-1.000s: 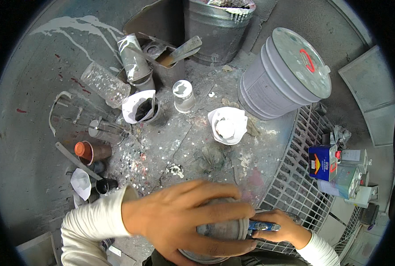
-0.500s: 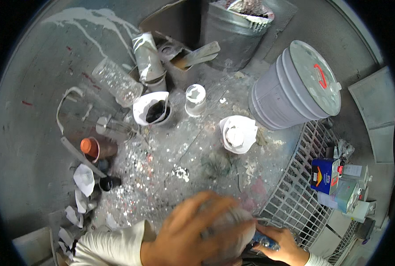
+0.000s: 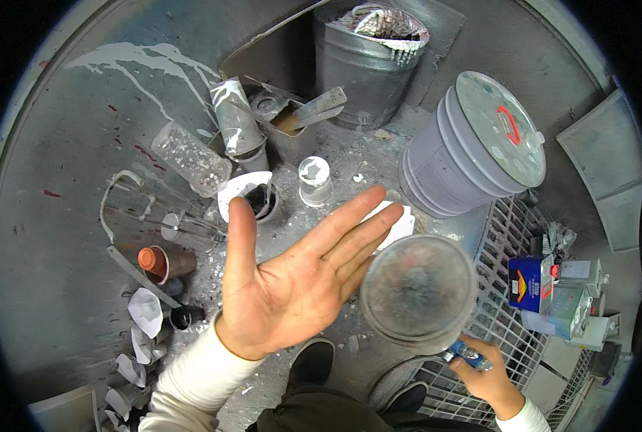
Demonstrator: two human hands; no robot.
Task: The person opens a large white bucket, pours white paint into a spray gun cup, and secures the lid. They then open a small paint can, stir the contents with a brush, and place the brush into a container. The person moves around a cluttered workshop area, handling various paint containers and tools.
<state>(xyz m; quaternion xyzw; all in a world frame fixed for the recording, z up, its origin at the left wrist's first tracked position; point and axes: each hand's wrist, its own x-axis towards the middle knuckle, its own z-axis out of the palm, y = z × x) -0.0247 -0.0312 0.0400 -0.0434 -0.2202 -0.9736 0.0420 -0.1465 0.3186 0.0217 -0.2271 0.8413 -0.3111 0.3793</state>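
Observation:
My left hand (image 3: pixel 296 291) is raised over the middle of the floor, palm up, fingers stretched and thumb apart, with nothing in it. Close to its fingertips is the round, cloudy, paint-smudged lid of a spray gun's cup (image 3: pixel 420 291). My right hand (image 3: pixel 488 376) is closed around the gun's blue handle (image 3: pixel 472 354), below and to the right of the cup. The cup hides most of the gun's body and nozzle. Behind my left fingers and the cup, a white paper strainer (image 3: pixel 400 229) is partly covered.
A lidded grey pail (image 3: pixel 447 155) stands at right beside a metal grate (image 3: pixel 505 248); solvent cans (image 3: pixel 530 282) lie beyond it. Far back are a silver bin (image 3: pixel 368 68) and a box with spatulas (image 3: pixel 292 133). Paint cups (image 3: pixel 314 180) and used strainers (image 3: pixel 146 309) are at left.
My left hand has come off the cup, moved up and left, and turned palm up with fingers spread. The spray gun in my right hand has risen, showing the whole round lid.

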